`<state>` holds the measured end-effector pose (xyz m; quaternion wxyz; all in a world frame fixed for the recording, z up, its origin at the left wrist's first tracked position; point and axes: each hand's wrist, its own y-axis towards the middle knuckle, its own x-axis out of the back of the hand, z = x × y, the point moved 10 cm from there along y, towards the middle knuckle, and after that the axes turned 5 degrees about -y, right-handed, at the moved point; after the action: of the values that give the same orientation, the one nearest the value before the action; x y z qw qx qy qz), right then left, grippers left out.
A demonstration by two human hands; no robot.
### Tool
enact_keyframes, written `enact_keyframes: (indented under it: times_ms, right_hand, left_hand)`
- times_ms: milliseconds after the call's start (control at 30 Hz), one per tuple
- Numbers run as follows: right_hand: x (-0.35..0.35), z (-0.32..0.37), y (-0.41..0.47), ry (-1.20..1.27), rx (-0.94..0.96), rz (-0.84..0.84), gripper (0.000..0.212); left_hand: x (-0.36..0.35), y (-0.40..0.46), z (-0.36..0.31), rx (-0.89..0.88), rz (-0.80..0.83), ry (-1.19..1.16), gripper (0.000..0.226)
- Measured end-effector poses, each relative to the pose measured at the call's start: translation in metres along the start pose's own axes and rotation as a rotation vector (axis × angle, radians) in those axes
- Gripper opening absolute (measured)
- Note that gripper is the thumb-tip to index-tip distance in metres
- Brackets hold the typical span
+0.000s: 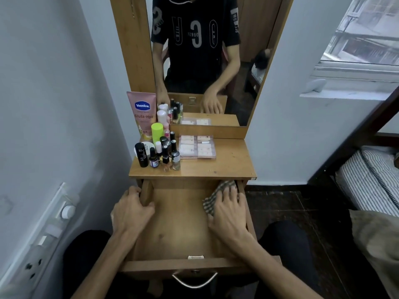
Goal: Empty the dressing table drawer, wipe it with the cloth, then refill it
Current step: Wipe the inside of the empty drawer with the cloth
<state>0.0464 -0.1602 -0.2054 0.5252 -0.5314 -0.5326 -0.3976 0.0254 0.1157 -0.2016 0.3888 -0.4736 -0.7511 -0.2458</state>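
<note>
Pulled well out from under the dressing table top (226, 167), the drawer (179, 223), with its wooden floor bare from back wall to front panel, its long axis running away from the body. Lay bunched in the far right corner, the checked cloth (212, 198), pressed flat beneath the right hand (228, 210): fingers (232, 192) spread wide over the fabric, palm down, not pinching, fingertips almost at the right side wall. Gripped the left side wall near its far end, the left hand (131, 210), fingers curled over the rail and thumb inside, apparently to steady the drawer. Stood already out on the top, the contents: a cluster of small bottles (162, 154) at the left, a pink lotion tube (142, 115) behind them against the mirror (205, 61), a clear compartment case (197, 146) just beside them to the right. Judged as mid-wipe, emptying done, refilling not yet begun. Stretched leftward and nearward from the cloth, nearly all the unwiped-looking floor, so the likely stroke: a sweep across toward the left hand, then back along the length toward the front panel and its metal handle (194, 281)
</note>
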Motion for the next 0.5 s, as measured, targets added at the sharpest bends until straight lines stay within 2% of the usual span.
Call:
enact_keyframes:
  times_ms: [167, 367, 500]
  right_hand:
    - [-0.031, 0.004, 0.017, 0.086, -0.074, 0.166, 0.064]
    - [-0.046, -0.008, 0.041, 0.283, -0.223, 0.163, 0.063]
    - [-0.044, -0.001, 0.051, 0.509, -0.220, 0.207, 0.038]
  left_hand:
    - [-0.002, 0.010, -0.003, -0.005, 0.025, -0.021, 0.047]
    - [-0.005, 0.014, -0.002, -0.059, 0.040, -0.014, 0.044]
    - [-0.006, 0.015, 0.002, -0.065, 0.023, -0.049, 0.042]
